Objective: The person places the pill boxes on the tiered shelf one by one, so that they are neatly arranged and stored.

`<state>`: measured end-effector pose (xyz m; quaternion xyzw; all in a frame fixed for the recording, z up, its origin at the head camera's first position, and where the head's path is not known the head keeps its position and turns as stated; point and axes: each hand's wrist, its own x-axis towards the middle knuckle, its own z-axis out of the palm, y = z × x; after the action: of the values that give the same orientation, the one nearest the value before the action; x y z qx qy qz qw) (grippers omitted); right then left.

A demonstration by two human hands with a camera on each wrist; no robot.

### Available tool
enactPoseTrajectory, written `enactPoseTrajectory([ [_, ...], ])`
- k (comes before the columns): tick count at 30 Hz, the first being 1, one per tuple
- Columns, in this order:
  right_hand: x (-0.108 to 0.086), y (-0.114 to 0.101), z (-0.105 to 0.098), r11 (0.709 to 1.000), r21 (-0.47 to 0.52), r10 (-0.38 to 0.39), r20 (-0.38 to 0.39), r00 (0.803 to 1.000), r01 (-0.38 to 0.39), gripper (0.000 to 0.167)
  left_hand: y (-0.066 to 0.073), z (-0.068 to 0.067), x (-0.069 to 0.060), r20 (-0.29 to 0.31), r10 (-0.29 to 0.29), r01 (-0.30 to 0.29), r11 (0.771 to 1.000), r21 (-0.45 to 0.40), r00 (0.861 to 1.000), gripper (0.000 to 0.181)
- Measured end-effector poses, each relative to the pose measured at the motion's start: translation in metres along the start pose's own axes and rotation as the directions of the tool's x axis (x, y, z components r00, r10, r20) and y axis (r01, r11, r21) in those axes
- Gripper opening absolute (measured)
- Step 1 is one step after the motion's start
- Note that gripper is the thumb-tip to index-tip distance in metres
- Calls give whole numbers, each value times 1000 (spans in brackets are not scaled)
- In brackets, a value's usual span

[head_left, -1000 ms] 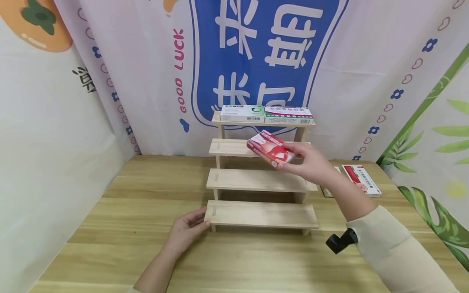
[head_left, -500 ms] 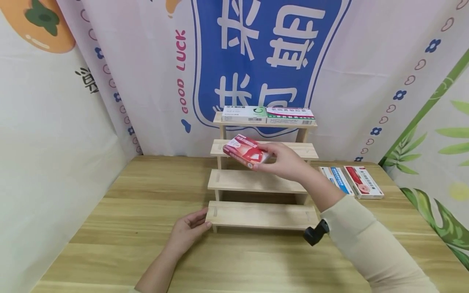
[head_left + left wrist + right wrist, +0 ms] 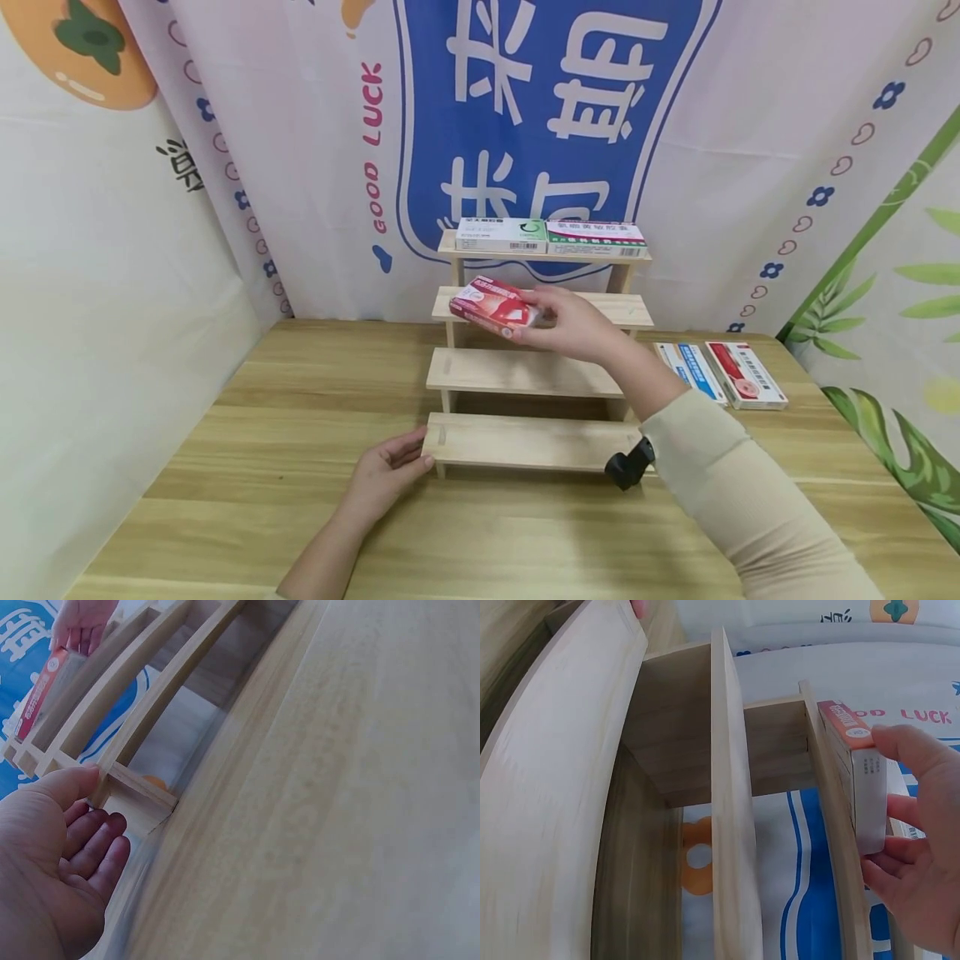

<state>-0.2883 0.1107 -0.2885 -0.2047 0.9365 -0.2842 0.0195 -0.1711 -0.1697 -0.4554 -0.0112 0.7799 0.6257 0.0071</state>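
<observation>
Gripping the red box (image 3: 489, 307) by its right end with the right hand (image 3: 573, 323), firmly between thumb and fingers, as seen from the head. Holding it slantwise over the left part of the second tier from the top of the wooden stand (image 3: 532, 442), with a corner jutting past that tier's front edge. Cannot tell from here about contact with the board. Pinching the left end of the lowest tier with the left hand (image 3: 386, 475). Bearing on the top tier a green-and-white box (image 3: 498, 235) at left and, end to end with it, a magenta-and-green-trimmed box (image 3: 596, 238). Having on the table (image 3: 262, 467), to the right of the stand, a blue-and-white box (image 3: 688, 368) and a red-and-white box (image 3: 746, 375), side by side. Wearing a pale sleeve (image 3: 757, 500) on the right arm, with a black attachment (image 3: 628, 464) jutting out near the cuff. Backed by a white cloth (image 3: 315, 167) with a blue panel, white characters and "GOOD LUCK" in reddish letters.

From the left wrist, showing the left thumb laid against the end of the lowest board, with the other fingers curled below. Farther off, showing the red box by an upper tier, with the right hand at its far end.

From the right wrist, setting the thumb at the corner between the box's red face and white end, with fingertips bent at the lower edge. Placed right beside a tier's board, touching or barely apart; cannot tell which.
</observation>
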Motion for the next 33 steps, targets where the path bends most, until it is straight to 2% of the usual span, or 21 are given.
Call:
enactPoseTrajectory([
  [7, 0, 7, 1, 999, 12, 39, -100, 994, -38, 67, -1, 0, 1, -2, 1, -1, 1000, -4, 1000, 45],
  [12, 2, 9, 6, 997, 47, 66, -132, 989, -61, 59, -1, 0, 0, -1, 9, -9, 1000, 3, 1000, 45],
  [20, 5, 7, 10, 995, 64, 91, -155, 984, -82, 51, 0, 0, -1, -1, 11, -11, 1000, 3, 1000, 46],
  [33, 6, 6, 13, 991, 87, 115, -155, 981, -103, 53, 0, 0, 1, 0, 5, -5, 1000, 2, 1000, 46],
])
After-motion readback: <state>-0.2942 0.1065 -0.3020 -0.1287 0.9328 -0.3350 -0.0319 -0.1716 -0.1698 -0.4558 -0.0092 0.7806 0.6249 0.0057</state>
